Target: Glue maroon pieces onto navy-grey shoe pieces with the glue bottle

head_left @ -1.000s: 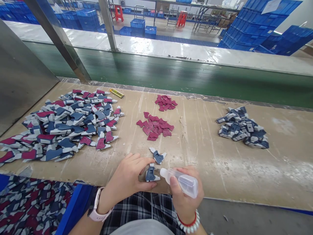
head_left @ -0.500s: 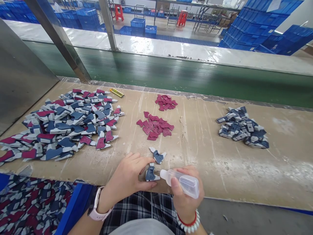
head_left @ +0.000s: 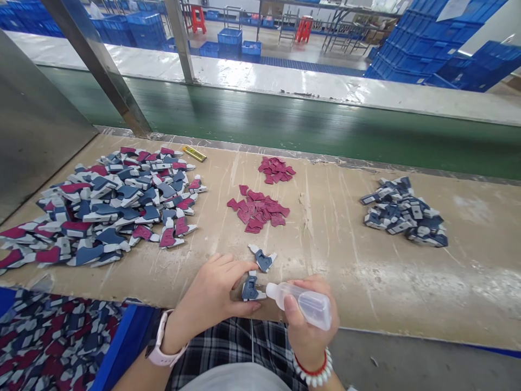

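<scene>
Desk [head_left: 345, 271]: lg blue/red pc pile [head_left: 114, 209] upper left, red pcs [head_left: 258, 209] center, blue pile [head_left: 401, 214] right. L hand [head_left: 211, 290] straddles blue pc [head_left: 249, 289] near front edge, grip unclear; R hand [head_left: 307, 331] grasps clear squeeze bottle [head_left: 303, 305], nozzle just beside pc.

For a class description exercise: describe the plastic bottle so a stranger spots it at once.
At the near edge of the tan workbench, find the person's right hand. It holds a translucent squeeze bottle, nozzle pointing at a blue piece by the left hand; nothing else nearby is see-through.
</scene>
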The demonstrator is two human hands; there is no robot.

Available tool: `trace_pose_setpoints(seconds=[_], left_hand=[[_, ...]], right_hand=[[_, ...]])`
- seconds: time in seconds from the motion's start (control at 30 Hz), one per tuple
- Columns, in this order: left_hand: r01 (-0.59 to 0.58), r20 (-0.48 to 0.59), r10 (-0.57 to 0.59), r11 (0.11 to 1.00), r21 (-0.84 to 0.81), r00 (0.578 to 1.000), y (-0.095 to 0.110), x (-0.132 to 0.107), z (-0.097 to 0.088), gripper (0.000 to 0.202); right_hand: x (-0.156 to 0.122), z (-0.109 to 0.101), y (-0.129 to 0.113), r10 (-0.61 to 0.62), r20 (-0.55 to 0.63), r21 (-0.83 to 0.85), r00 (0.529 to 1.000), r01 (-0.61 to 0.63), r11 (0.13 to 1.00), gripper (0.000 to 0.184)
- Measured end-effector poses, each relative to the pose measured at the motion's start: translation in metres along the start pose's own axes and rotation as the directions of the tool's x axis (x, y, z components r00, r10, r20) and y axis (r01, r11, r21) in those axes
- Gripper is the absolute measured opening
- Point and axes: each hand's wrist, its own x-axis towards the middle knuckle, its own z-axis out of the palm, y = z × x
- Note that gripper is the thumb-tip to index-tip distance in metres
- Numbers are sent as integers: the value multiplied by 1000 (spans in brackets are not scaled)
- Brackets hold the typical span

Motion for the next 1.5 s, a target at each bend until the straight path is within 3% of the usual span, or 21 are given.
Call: trace_pose_setpoints(seconds=[1.5], left_hand=[[-16,17,15,1000,19,1000,0,1,-1,50]], right_hand=[[-5,-4,5,26,-21,83,999,-25,996,13]])
